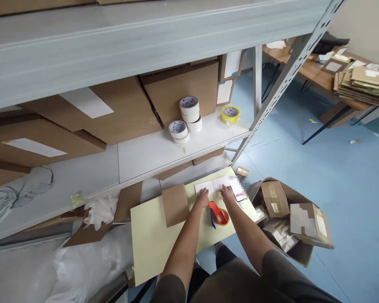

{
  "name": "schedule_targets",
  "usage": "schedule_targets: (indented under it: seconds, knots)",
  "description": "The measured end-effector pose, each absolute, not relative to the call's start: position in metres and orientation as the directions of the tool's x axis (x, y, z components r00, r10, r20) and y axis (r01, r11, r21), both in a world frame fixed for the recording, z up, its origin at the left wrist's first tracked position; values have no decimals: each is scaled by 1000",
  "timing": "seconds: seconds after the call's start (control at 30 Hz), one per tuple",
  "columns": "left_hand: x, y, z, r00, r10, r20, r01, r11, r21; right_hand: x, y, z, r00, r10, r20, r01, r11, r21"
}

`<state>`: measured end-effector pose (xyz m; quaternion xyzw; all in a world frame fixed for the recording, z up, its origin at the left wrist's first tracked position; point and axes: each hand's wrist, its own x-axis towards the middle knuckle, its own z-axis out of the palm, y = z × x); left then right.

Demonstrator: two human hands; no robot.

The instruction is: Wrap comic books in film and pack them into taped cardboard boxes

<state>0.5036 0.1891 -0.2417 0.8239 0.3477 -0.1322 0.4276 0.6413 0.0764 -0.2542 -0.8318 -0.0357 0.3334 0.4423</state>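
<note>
A white paper (212, 185) with a fold down its middle lies at the back of the pale yellow table (151, 240). My left hand (202, 198) has its fingers closed on the near left edge of the paper. At the near right edge, my right hand (226, 193) grips it with bent fingers. Between my forearms rests an orange tape dispenser (217, 212), with a blue-handled tool (212, 219) beside it. A flat brown cardboard piece (176, 205) lies left of my left hand. Right of my right hand is a partly blurred white item (239, 190) with a dark edge.
Rolls of white tape (189, 110) and one yellow tape roll (230, 114) stand on the grey shelf (151, 155) ahead. Large cartons (183, 90) fill its back. On the right, an open box (303, 252) of small cartons sits on the floor. Crumpled plastic (88, 256) lies left.
</note>
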Motion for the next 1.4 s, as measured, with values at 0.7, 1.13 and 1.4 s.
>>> schedule_targets:
  seconds: [0.7, 1.13, 1.4]
  knots:
    - [507, 253, -170, 799, 387, -460, 574, -264, 775, 649, 40, -163, 596, 669, -444, -247, -373, -894]
    - [510, 248, -123, 802, 313, -509, 558, -87, 825, 668, 20, -147, 664, 639, -388, -323, -222, -920]
    - [518, 229, -125, 829, 280, -484, 510, -22, 860, 658, -2, -148, 730, 535, -424, -428, -126, -895]
